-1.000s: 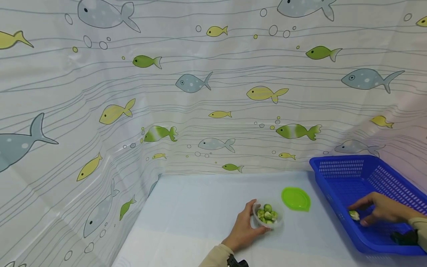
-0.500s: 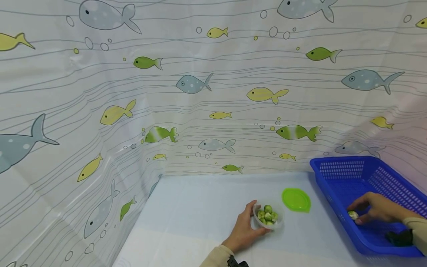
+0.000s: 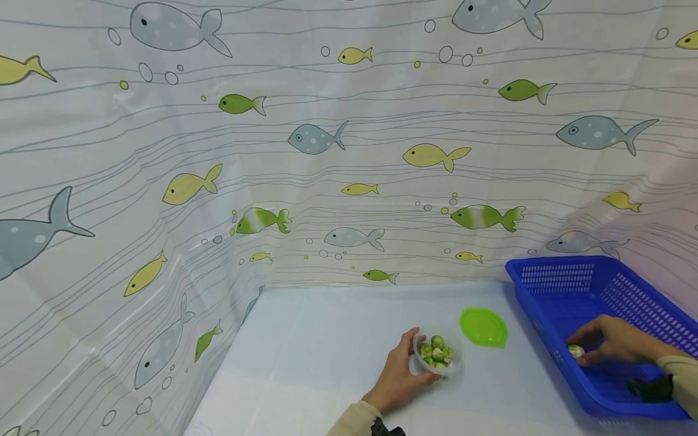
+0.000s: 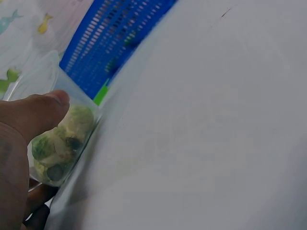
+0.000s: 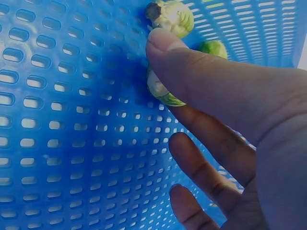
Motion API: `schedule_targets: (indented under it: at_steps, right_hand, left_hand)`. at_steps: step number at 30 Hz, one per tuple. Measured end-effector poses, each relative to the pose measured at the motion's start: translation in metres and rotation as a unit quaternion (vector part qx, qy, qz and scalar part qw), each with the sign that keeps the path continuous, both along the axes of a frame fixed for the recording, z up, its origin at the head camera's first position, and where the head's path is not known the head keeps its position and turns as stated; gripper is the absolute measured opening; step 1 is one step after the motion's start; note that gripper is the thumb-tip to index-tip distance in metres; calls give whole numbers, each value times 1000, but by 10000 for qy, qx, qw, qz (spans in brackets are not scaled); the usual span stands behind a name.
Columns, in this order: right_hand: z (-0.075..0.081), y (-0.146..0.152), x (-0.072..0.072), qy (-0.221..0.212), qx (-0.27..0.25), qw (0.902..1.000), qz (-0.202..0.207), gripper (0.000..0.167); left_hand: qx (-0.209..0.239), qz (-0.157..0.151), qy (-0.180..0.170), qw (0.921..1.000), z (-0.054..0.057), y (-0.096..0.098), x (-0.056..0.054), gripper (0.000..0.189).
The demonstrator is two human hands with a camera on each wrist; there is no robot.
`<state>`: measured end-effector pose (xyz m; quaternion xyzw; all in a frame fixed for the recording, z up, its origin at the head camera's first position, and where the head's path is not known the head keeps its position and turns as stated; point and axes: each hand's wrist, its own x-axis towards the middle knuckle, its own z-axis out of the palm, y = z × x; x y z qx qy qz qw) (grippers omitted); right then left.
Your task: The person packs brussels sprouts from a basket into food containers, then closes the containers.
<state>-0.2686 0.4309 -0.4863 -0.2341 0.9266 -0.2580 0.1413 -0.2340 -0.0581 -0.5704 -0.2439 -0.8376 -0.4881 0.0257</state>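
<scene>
My left hand grips a small clear plastic container on the white table, thumb on the near side and fingers round the far side. Several green Brussels sprouts fill its bottom; in the left wrist view the thumb lies across its wall. Inside the blue basket, my right hand pinches one Brussels sprout between thumb and forefinger. In the right wrist view, this held sprout shows below the thumb, while the other fingers are loosely bent. Another sprout is just past the thumb tip.
The blue perforated basket stands at the table's right, with one more sprout partly hidden behind the thumb. A bright green lid lies between container and basket. Fish-patterned sheeting hangs behind and to the sides.
My right hand has shifted slightly left inside the basket, the sprout at its fingertips moving with it. The left hand and the container have stayed in place.
</scene>
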Motion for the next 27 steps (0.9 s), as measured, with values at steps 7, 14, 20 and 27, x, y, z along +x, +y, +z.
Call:
schedule_targets:
  at_steps: [7, 14, 20, 27]
  right_hand:
    - [2, 0, 2, -52, 124, 9996, -253, 37]
    - [11, 1, 4, 486, 137, 9964, -685, 40]
    - [22, 0, 10, 940, -105, 9899, -1060, 41]
    - [31, -3, 13, 857, -253, 9861, -1399, 45]
  left_hand:
    - [55, -41, -15, 10000, 1, 1, 2, 96]
    - [38, -33, 2, 10000, 4, 2, 2, 96]
    - [42, -29, 53, 10000, 4, 1, 2, 95]
    - [35, -2, 72, 10000, 3, 1, 2, 96]
